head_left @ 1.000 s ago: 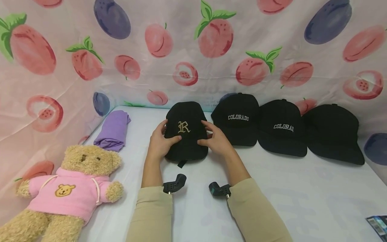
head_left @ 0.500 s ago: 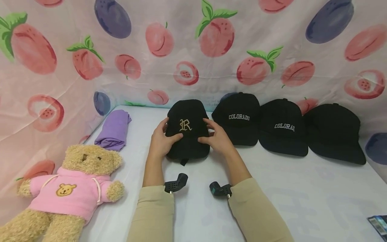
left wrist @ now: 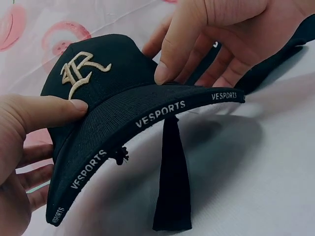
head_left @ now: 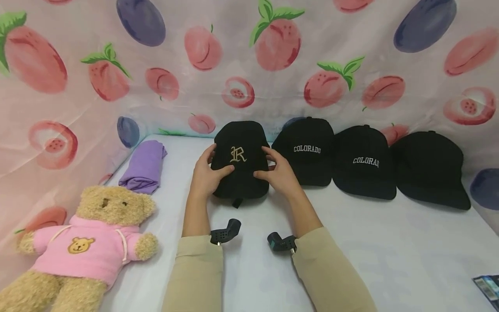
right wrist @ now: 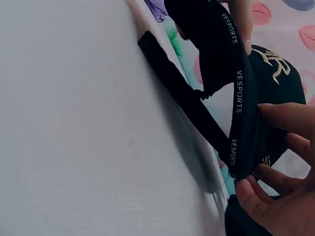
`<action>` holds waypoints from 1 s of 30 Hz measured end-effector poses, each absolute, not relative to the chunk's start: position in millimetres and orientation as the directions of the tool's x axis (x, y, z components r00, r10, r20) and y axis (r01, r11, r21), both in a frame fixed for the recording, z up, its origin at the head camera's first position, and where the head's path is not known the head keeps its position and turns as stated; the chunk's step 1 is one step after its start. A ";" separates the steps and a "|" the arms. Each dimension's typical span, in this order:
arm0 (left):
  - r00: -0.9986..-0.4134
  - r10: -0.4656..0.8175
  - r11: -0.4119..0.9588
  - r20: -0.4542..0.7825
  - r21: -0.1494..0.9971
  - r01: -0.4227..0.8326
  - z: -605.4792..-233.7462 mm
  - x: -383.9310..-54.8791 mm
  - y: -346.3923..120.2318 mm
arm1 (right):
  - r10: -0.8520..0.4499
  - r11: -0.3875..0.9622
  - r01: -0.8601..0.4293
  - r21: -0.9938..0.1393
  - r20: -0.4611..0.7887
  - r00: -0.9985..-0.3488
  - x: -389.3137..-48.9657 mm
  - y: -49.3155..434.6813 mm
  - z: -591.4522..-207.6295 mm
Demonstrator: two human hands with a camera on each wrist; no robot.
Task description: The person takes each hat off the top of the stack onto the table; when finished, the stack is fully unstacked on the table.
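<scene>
A black baseball cap [head_left: 241, 184] with a gold embroidered R is held between both hands, its brim toward me. My left hand [head_left: 205, 173] grips its left side, thumb on top where brim meets crown. On the opposite side my right hand [head_left: 280, 174] holds it the same way, fingers along the edge. White VESPORTS lettering runs around the edge of the brim [left wrist: 128, 118] in the left wrist view. A black strap [left wrist: 172, 182] hangs below the brim. The right wrist view shows the brim [right wrist: 238, 98] edge-on, with the strap reaching down toward the white surface.
Right of the hands stand a black COLORADO cap [head_left: 307, 149], a second COLORADO cap [head_left: 365, 162] and a black cap [head_left: 430, 169] in a row. A folded purple cloth [head_left: 144, 167] and a teddy bear [head_left: 83, 247] lie left. A fruit-print curtain [head_left: 241, 56] closes the back.
Both hands have moved the R cap slightly up and away from me, toward the curtain. Their hold on it looks the same, and the other caps have stayed put.
</scene>
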State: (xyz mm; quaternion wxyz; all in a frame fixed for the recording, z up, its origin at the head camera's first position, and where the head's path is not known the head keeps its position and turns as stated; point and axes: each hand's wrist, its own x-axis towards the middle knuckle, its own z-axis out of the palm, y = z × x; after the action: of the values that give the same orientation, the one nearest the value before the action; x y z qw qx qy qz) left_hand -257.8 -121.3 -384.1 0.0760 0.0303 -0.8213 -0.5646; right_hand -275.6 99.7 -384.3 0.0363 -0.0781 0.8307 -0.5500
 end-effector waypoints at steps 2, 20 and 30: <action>-0.986 -0.134 0.357 0.096 0.933 0.042 -380.7 -259.3 -122.4 | -0.162 0.374 -0.094 -0.922 0.035 -0.986 -276.8 98.0 -380.7; -0.990 -0.061 0.397 0.127 0.913 0.092 -381.9 -277.3 -118.6 | -0.096 0.372 -0.100 -0.923 0.069 -0.993 -287.4 95.6 -387.2; -0.989 -0.038 0.450 0.140 0.887 0.108 -379.5 -293.8 -120.5 | -0.069 0.407 -0.092 -0.909 0.070 -0.995 -301.2 88.5 -388.1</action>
State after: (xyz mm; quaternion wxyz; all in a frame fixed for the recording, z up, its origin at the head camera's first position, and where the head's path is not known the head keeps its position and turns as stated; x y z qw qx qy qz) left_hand -293.8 -120.5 -379.5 0.0695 -0.0207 -0.8485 -0.5242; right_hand -301.2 88.5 -388.1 -0.0104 -0.0481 0.8387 -0.5424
